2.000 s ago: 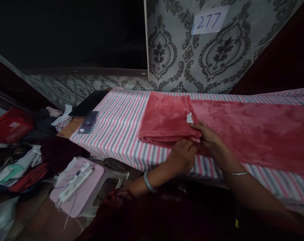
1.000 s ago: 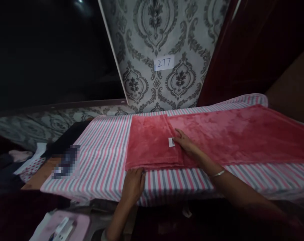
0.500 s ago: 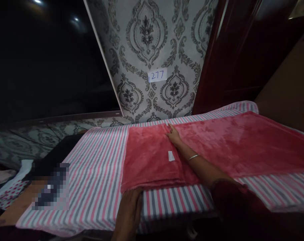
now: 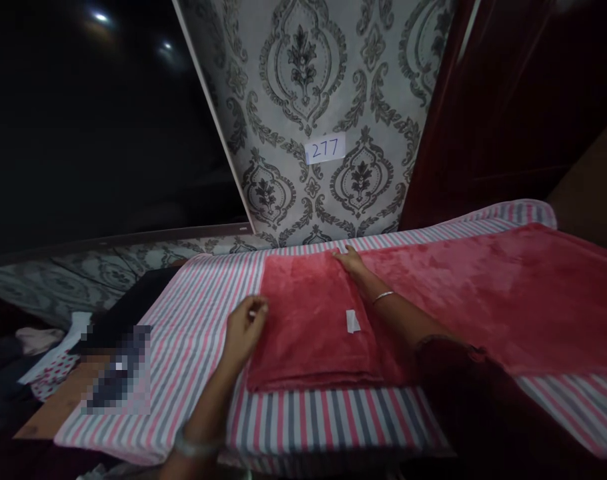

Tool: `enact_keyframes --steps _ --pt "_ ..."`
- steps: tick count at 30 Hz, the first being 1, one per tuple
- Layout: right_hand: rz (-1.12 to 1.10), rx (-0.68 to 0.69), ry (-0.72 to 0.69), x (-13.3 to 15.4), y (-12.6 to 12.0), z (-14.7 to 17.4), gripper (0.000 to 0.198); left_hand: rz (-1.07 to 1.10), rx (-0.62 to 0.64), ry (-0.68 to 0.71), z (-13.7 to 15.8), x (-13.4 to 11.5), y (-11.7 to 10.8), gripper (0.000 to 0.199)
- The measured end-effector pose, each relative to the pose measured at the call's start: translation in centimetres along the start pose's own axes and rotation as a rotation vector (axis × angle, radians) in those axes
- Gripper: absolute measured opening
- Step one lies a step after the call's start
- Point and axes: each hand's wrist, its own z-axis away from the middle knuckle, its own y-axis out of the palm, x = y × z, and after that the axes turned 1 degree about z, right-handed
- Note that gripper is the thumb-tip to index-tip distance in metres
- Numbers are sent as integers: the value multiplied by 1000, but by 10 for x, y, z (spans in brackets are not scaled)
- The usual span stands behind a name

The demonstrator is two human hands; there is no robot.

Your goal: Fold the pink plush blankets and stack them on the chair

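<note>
A red plush blanket (image 4: 453,293) lies stretched across a striped sheet, with its left end folded over into a layered panel (image 4: 308,313). A small white label (image 4: 352,321) shows near the panel's right edge. My left hand (image 4: 244,330) hovers by the panel's left edge, fingers curled in toward the thumb and nothing visible in them. At the far edge of the blanket, my right hand (image 4: 352,261) rests on the top of the fold, thumb and fingers apart. My right forearm covers part of the blanket.
Under the blanket is a pink, grey and white striped sheet (image 4: 198,333). A pixelated dark object (image 4: 116,373) sits at its left. Further left are a black item (image 4: 133,303) and piled clothes (image 4: 43,340). A large dark screen (image 4: 108,133) and patterned wall (image 4: 313,193) stand behind.
My left hand has risen from the blanket's front edge and moved away from me to its left edge. My right hand stays at the far edge, its fingers now more spread. The view has shifted slightly.
</note>
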Motion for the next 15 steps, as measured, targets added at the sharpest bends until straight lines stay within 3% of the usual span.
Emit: enact_keyframes --steps 2,4,7,12,15 --pt "0 -11 -13 -1 2 -3 79 -68 -19 -117 -54 15 9 27" --pt "2 -15 -33 -2 2 -5 76 -221 -15 -323 -100 32 21 41" --pt "22 -30 -76 -6 0 -10 70 -282 2 -395 -142 53 44 48" --pt "92 -85 -129 -22 -7 -16 60 -390 7 -394 -147 69 79 47" --pt "104 -94 -153 -30 -9 -15 60 -439 0 -395 -141 76 88 50"
